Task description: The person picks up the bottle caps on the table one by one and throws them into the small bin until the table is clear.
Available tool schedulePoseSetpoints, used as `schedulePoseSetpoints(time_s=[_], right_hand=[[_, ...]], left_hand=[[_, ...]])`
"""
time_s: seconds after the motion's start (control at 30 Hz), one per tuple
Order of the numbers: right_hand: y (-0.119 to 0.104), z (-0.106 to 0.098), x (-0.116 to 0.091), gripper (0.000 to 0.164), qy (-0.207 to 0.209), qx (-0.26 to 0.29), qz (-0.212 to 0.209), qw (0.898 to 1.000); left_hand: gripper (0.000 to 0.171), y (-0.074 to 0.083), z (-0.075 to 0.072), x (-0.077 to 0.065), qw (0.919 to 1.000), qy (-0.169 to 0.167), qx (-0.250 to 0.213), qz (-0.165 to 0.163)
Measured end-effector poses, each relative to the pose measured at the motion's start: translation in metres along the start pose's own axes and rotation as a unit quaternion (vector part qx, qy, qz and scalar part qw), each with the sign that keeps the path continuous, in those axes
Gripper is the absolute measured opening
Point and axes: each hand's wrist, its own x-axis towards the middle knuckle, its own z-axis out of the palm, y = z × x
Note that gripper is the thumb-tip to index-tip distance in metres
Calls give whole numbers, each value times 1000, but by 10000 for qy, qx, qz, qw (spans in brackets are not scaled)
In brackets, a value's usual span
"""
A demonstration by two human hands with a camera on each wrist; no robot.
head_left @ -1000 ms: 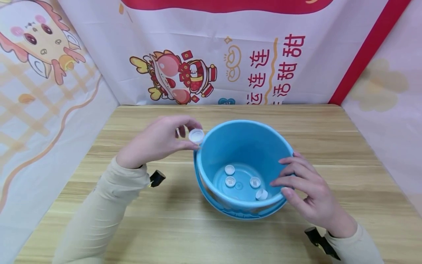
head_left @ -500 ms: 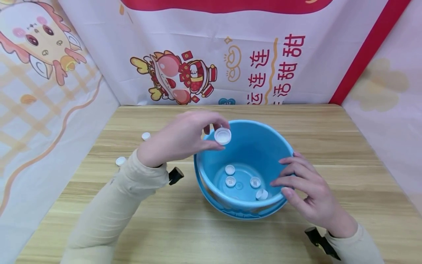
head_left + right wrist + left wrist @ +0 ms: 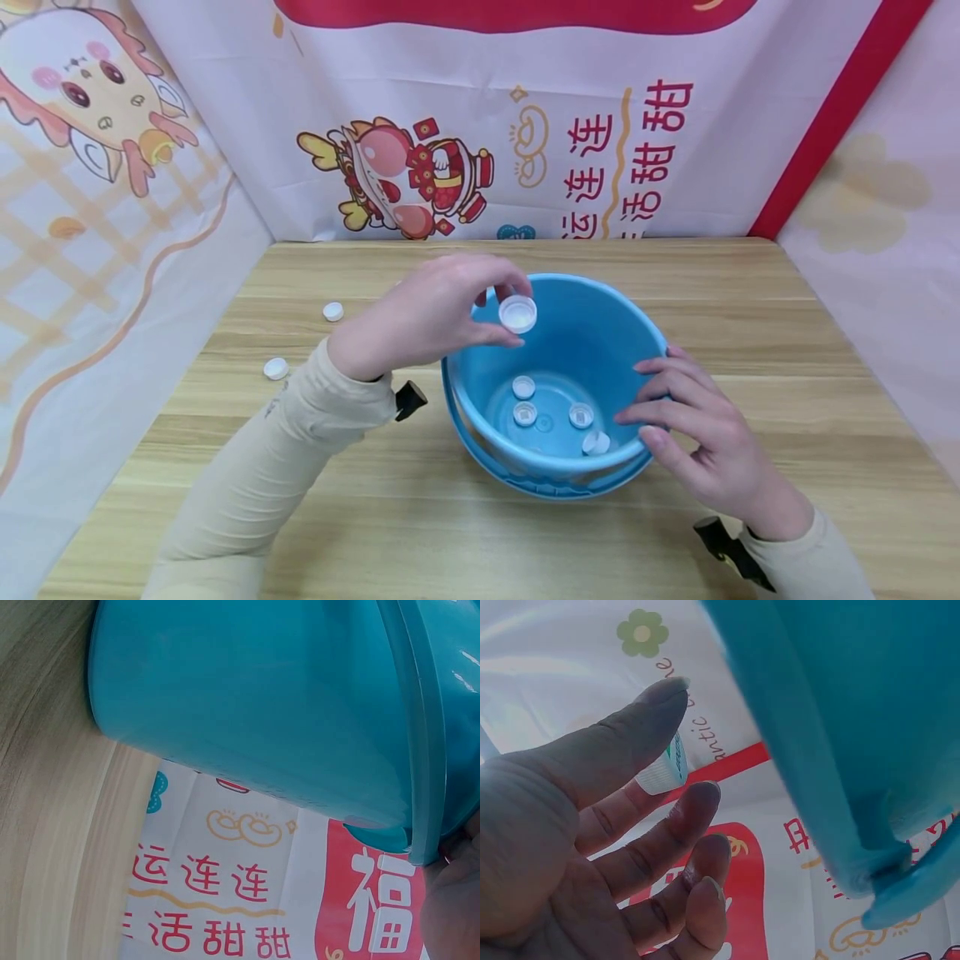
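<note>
In the head view, my left hand (image 3: 435, 312) pinches a white bottle cap (image 3: 518, 314) between thumb and fingers, over the left side of a blue bucket (image 3: 592, 333). The cap's hollow side faces the head camera. From the left wrist, the ridged cap (image 3: 664, 772) shows partly behind the thumb, beside the bucket's rim. My right hand (image 3: 697, 433) grips the bucket's right rim, with fingers reaching over the inside wall. Several white caps (image 3: 524, 413) lie on the bucket's floor, one of them tipped on its side (image 3: 596, 442).
Two white caps, one farther back (image 3: 333, 312) and one nearer (image 3: 276, 368), lie on the wooden table (image 3: 420, 533) left of the bucket. The bucket's handle (image 3: 525, 483) hangs down at its front. Printed cloth (image 3: 450, 67) walls the back and sides.
My left hand has carried its cap rightward from outside the bucket's left rim to over its opening. Two caps on the table have come into sight behind that arm. My right hand stays put.
</note>
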Motion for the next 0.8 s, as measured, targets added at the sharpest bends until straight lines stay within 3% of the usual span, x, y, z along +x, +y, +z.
schedulePoseSetpoints(time_s=[0.3, 0.57, 0.8], right_hand=[[-1, 1, 1, 34, 26, 84, -37, 10000], [-2, 1, 3, 35, 54, 48, -103, 9999], [-2, 1, 4, 36, 53, 32, -132, 9999]], left_hand=[[53, -5, 2, -2, 9988, -429, 189, -163], [44, -17, 1, -14, 9987, -295, 195, -365], [41, -34, 1, -30, 9972, -160, 13, -735]])
